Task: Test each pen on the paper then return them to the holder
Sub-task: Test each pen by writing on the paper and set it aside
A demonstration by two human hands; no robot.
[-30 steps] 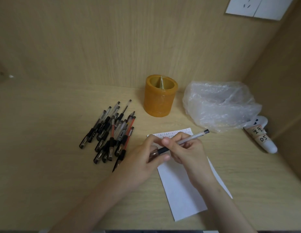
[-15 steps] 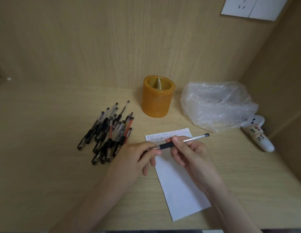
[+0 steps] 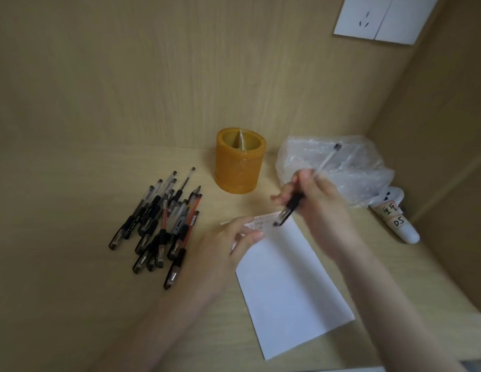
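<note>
Pen (image 3: 298, 197) over paper (image 3: 290, 285) (tube (image 3: 395, 216): "DS")

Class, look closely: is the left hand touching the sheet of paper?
Touching. The head view shows the left hand resting on the top left corner of the paper, fingers overlapping its edge with no gap.

Bystanders on the table

A crumpled clear plastic bag (image 3: 341, 167) sits at the back right corner of the wooden table (image 3: 59, 224). Just beside it lies a white tube (image 3: 398, 218) with handwritten labels. A white wall socket (image 3: 376, 18) is mounted above.
</note>
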